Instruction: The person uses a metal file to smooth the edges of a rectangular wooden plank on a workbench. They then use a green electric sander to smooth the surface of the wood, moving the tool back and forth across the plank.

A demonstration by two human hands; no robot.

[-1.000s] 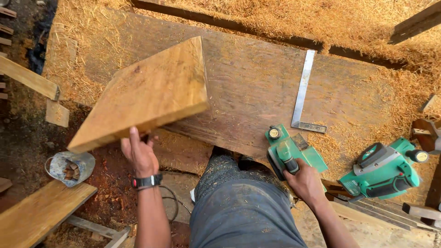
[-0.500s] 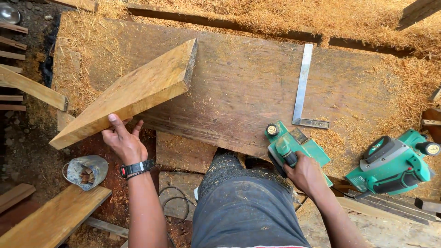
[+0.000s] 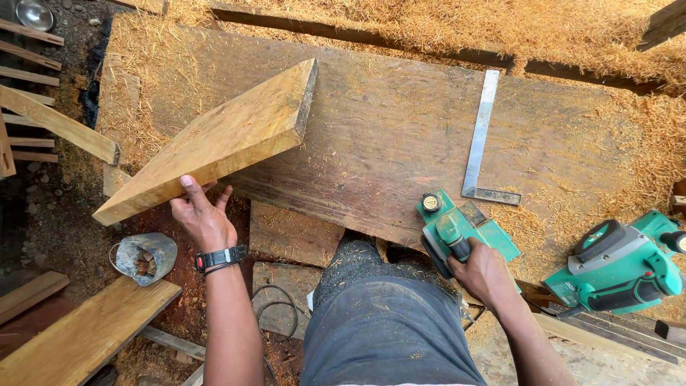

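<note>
My left hand [image 3: 202, 217] grips the near edge of a thick light-brown wooden board [image 3: 214, 141], which is tilted up on edge over the left part of a wide worn workbench [image 3: 386, 121]. A black watch sits on that wrist. My right hand [image 3: 484, 273] is closed around the handle of a green electric planer [image 3: 457, 232] resting on the bench's near edge. A metal try square [image 3: 480, 136] lies flat on the bench just beyond the planer.
A second green power tool [image 3: 623, 266] sits at the right. Wood shavings [image 3: 443, 25] cover the far side and the ground. A small metal can [image 3: 145, 256], loose planks [image 3: 82, 336] and stacked slats [image 3: 32, 71] lie at left.
My left hand has swung the board from nearly flat to tilted on edge, and shifted it slightly left. My right hand stays on the planer.
</note>
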